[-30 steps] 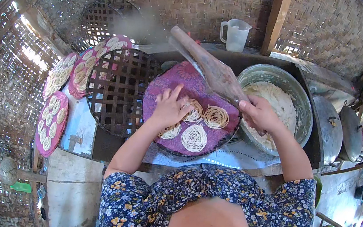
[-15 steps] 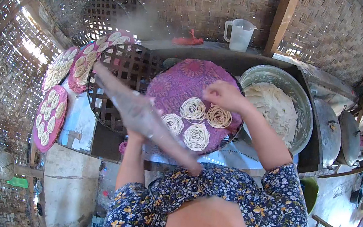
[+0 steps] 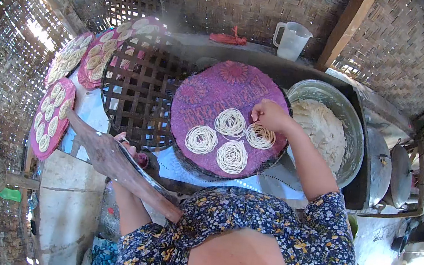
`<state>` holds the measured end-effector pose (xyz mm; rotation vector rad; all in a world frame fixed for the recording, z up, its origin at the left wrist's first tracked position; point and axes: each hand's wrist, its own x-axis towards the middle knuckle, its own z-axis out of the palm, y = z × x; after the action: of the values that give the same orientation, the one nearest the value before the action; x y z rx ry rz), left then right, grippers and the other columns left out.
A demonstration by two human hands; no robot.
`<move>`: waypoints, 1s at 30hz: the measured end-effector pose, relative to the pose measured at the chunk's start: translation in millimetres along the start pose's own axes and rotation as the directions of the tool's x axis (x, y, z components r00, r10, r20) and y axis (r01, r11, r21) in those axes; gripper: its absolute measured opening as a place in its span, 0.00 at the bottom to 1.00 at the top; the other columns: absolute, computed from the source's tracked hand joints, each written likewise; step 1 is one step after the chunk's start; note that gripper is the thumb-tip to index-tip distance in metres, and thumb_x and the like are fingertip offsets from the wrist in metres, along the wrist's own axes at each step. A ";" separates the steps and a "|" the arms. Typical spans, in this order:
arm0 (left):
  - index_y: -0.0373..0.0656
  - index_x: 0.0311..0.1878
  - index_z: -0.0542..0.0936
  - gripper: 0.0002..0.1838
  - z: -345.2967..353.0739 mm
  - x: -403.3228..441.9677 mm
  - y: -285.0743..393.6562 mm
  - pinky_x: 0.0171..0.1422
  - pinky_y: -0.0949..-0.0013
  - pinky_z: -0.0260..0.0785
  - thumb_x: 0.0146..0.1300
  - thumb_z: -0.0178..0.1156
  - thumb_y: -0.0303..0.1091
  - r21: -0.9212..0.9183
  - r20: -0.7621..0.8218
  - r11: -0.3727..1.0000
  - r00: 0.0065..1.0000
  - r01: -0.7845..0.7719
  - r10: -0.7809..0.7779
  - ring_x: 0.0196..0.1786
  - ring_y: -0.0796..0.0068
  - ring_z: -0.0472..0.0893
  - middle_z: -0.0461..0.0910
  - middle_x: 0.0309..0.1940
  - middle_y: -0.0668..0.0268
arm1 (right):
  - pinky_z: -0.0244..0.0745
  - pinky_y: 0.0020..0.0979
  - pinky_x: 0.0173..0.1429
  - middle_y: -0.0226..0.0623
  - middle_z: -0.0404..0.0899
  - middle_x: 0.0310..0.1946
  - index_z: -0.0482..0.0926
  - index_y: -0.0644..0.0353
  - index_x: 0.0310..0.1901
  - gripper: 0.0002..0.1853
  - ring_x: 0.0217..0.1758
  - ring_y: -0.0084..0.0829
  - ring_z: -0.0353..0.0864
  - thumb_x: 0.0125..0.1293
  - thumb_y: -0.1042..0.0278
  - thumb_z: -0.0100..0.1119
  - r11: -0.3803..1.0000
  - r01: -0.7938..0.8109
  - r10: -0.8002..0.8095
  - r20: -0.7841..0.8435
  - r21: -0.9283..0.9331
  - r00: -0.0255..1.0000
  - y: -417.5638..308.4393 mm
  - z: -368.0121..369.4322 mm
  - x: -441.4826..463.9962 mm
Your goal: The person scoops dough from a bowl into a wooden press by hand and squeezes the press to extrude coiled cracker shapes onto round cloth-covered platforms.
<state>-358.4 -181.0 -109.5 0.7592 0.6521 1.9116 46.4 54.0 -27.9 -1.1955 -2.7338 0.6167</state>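
Observation:
My left hand (image 3: 132, 153) is closed around a wooden hand press (image 3: 111, 157), long with two handles and wide in the middle, tilted in front of my body. My right hand (image 3: 271, 116) has its fingers curled together at the upper edge of the rightmost noodle coil (image 3: 260, 137); whether a strand is between them is hidden. Beside that coil lie three more white coils: an upper one (image 3: 230, 123), a left one (image 3: 201, 139) and a lower one (image 3: 232, 157). All rest on a round tray covered in purple patterned cloth (image 3: 196, 87).
A large metal basin (image 3: 353, 147) of pale dough (image 3: 316, 125) stands right of the tray. Left is a dark open-weave rack (image 3: 143, 79), with several pink cloth rounds (image 3: 41, 144) of coils beyond it. Behind are a plastic jug (image 3: 292, 41) and a red bag (image 3: 228, 38). Lidded pots (image 3: 378, 161) stand far right.
The wooden press has moved left and down with my left hand, away from the tray. My right hand stays by the rightmost coil, slightly lower against it. The view has shifted slightly.

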 end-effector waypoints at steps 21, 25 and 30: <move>0.28 0.49 0.69 0.31 118.3 0.0 32.8 0.32 0.58 0.70 0.60 0.51 0.53 -0.187 0.027 0.976 0.994 0.108 -0.105 0.24 0.60 0.77 0.77 0.22 0.51 | 0.62 0.47 0.56 0.46 0.71 0.46 0.77 0.59 0.45 0.22 0.54 0.49 0.66 0.55 0.51 0.56 0.977 -0.073 0.041 -0.162 -0.200 0.986 -66.8 19.7 -7.2; 0.32 0.46 0.72 0.24 133.0 -4.3 20.0 0.34 0.62 0.68 0.53 0.62 0.41 0.402 -0.149 0.894 0.949 -0.198 0.277 0.19 0.69 0.72 0.72 0.15 0.63 | 0.62 0.47 0.55 0.42 0.73 0.43 0.76 0.58 0.38 0.17 0.52 0.45 0.68 0.52 0.54 0.59 0.987 -0.004 -0.019 -0.138 -0.160 0.990 -77.4 26.5 -6.2; 0.37 0.52 0.70 0.25 128.7 4.6 6.7 0.49 0.63 0.63 0.49 0.64 0.33 0.122 0.121 0.973 0.976 -0.196 0.181 0.23 0.76 0.68 0.66 0.19 0.73 | 0.66 0.43 0.51 0.38 0.77 0.32 0.76 0.57 0.35 0.14 0.41 0.39 0.76 0.50 0.58 0.61 0.999 0.040 -0.041 -0.082 -0.015 0.996 -92.2 13.2 -8.6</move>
<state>-269.2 -163.8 -18.0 1.0357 0.6646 1.9955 -13.8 -12.9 -2.5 -1.1389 -2.6913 0.5329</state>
